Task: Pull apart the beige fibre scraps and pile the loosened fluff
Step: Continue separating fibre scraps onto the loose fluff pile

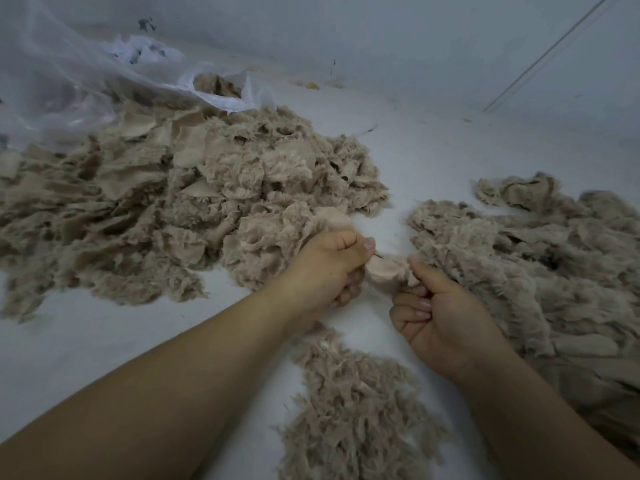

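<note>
Beige scrap (384, 271) pinched between left hand (329, 268) and right hand (440, 317), both curled tight on it; loosened fluff (356, 410) apparently piled beneath.

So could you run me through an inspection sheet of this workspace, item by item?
Surface: pale grey-white floor, bare between heaps.
Job's things: large heap of beige fibre scraps at left; second beige heap at right; small pile of loosened beige fluff in front; one beige scrap held between both hands.
Clutter: clear plastic bag at far left with some scraps inside; small yellow bit by the wall.
Hands: left hand and right hand, fingers curled on the scrap.
Cables: nothing seen.
Surroundings: plain pale wall.
</note>
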